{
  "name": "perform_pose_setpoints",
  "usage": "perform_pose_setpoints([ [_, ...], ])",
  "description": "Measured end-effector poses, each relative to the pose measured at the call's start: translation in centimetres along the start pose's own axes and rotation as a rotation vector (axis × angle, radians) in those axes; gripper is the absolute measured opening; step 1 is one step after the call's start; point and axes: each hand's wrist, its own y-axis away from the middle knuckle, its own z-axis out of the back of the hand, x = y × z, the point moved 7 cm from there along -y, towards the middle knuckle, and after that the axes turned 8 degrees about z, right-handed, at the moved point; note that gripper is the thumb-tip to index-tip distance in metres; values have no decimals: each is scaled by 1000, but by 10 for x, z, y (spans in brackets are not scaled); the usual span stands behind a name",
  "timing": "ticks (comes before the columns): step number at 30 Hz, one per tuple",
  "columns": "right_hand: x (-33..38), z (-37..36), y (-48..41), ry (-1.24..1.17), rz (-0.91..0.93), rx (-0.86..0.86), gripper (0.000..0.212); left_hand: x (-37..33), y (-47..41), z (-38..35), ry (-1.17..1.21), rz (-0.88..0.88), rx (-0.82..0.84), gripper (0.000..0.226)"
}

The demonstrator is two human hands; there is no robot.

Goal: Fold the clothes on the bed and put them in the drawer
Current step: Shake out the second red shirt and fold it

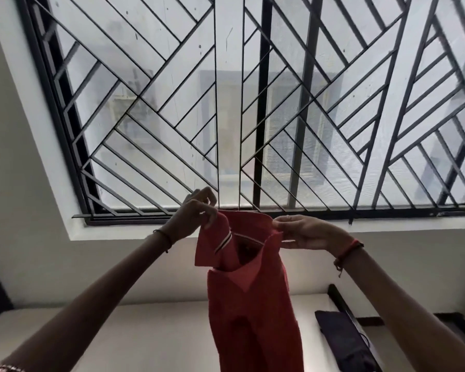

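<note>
Window point(253, 103): fills the upper part of the view, with frosted panes behind a dark metal grille of slanted bars; its white sill runs just behind the raised hands.

Wall point(24, 237): pale, below and to the left of the window.

Surface point(145, 339): a light, flat top along the bottom of the view, under the hanging garment; whether it is the bed cannot be told.

Red shirt point(253, 304): held up in the air in the middle of the view, hanging straight down. Its long axis is vertical, with the collar at the top and the body dropping out of view at the bottom edge. The collar has a striped trim on its left flap.

Dark cloth item point(344, 342): lies on the surface near its right edge, beside a dark strip, well apart from the shirt.

Left hand point(193, 218): raised at the shirt's top left corner, thumb and fingertips point(208, 210) pinching the collar edge; the fabric hangs below the fingers. A thin band circles the wrist.

Right hand point(304, 232): raised at the top right corner, fingers pressed together along the shoulder edge and gripping it against the thumb; the shirt hangs to its left and below. A red thread circles the wrist.
</note>
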Motion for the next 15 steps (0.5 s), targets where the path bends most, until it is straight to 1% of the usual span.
perform_pose_setpoints([
  [2, -3, 2, 2, -30, -34, -67, 3, 5, 7, -7, 2, 16, -18, 13],
  [5, -13, 5, 1, -116, -94, -178, 22, 7, 17, -19, 29, 1, 2, 12],
  [7, -19, 5, 0, -159, -119, -247, 29, 8, 23, -25, 43, -24, -2, 6],
  [8, -22, 3, 0, -173, -133, -256, 30, 10, 27, -28, 68, -24, -10, 3],
  [9, -23, -1, -1, -201, -135, -253, 31, 15, 31, -31, 99, -9, -23, 5],
  [12, -19, -10, -4, -323, -86, -238, 36, 29, 50, -44, 127, 81, -78, 7],
  [14, -12, -14, -5, -370, -61, -233, 38, 39, 62, -52, 114, 177, -111, 26],
  [15, -10, -15, -6, -378, -48, -239, 37, 44, 67, -58, 143, 261, -93, 35],
])
